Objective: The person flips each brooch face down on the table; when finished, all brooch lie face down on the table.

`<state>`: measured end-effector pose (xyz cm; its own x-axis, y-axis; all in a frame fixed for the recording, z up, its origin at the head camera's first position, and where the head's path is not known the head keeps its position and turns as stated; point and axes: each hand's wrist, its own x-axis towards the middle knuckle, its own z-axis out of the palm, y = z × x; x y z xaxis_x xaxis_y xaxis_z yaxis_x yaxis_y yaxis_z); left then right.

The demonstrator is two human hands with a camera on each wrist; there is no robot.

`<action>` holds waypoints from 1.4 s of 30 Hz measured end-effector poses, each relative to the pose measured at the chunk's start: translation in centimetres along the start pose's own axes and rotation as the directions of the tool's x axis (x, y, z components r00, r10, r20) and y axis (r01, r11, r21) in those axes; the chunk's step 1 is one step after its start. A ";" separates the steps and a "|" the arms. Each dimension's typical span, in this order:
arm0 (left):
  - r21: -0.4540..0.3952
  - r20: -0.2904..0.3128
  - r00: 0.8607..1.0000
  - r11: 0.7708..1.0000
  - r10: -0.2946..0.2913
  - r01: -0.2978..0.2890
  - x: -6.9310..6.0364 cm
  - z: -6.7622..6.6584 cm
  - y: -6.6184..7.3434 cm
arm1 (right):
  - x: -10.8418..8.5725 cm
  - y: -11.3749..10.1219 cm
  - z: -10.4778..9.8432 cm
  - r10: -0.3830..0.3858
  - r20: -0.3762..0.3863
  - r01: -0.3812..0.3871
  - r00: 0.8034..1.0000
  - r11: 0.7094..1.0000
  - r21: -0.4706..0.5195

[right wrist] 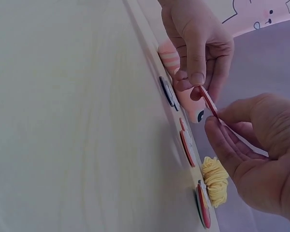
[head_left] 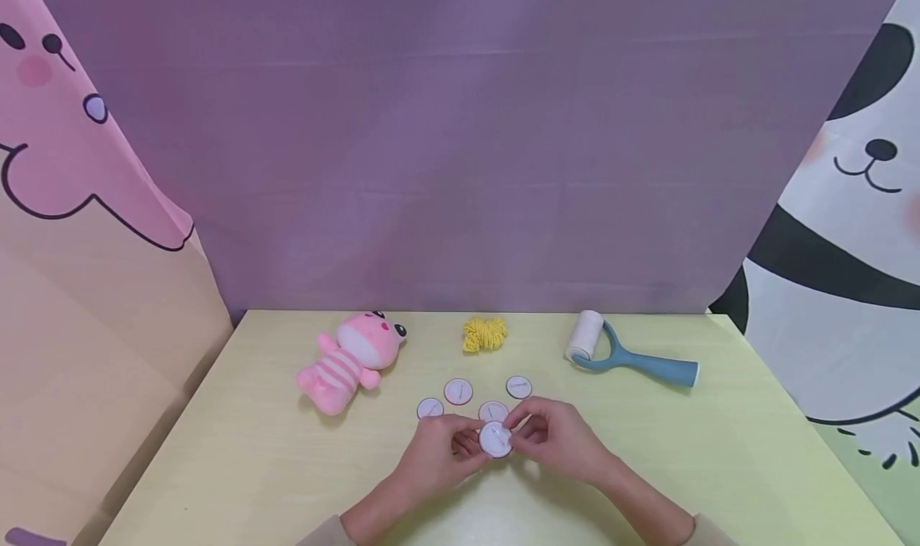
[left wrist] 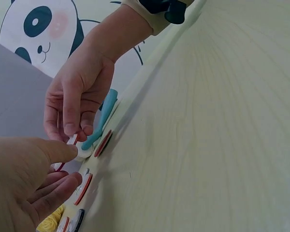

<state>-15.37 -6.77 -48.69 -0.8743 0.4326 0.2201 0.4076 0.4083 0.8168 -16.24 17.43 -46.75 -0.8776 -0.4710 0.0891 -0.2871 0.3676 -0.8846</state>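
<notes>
A round pin-back badge (head_left: pixel 495 440), its white back and thin pin turned up toward the head camera, is held over the table between both hands. My left hand (head_left: pixel 440 454) pinches its left edge between thumb and fingers. On the opposite edge, the right hand (head_left: pixel 557 438) grips it with thumb and fingertips. Seen from the right wrist, the badge (right wrist: pixel 209 102) is nearly edge-on, showing a red rim. Several similar badges lie just beyond the hands, among them a red-rimmed badge (head_left: pixel 458 391) and a dark-rimmed badge (head_left: pixel 519 386). Another badge (head_left: pixel 430 407) is partly covered by the left hand.
At the back left lies a pink striped plush toy (head_left: pixel 348 362). A bundle of yellow cord (head_left: pixel 485 334) sits at the back middle. Toward the back right is a lint roller (head_left: pixel 632 361) with a blue handle. A purple curtain (head_left: pixel 460 171) hangs behind the table.
</notes>
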 end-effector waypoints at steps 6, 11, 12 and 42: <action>-0.008 0.017 0.999 1.000 -0.028 0.029 -0.1 0.3 -0.3 | -0.3 0.2 0.2 0.000 0.040 -0.001 0.999 1.000 0.009; -0.037 0.037 0.998 0.998 -0.049 0.051 -0.4 0.5 -0.2 | -0.4 0.2 0.3 -0.026 0.055 0.027 0.998 0.999 -0.023; -0.043 0.043 0.998 0.998 -0.054 0.056 -0.4 0.5 -0.2 | -0.5 0.2 0.3 -0.031 0.058 0.033 0.998 0.999 -0.035; 0.040 0.068 0.992 0.994 -0.103 0.101 -0.5 1.2 0.1 | -0.5 0.4 0.7 -0.026 0.107 0.046 0.994 0.981 -0.188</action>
<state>-14.62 -5.96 -49.32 -0.8918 0.4417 0.0979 0.3279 0.4817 0.8127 -15.69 17.23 -47.50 -0.8233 -0.5641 0.0628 -0.3947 0.4895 -0.7776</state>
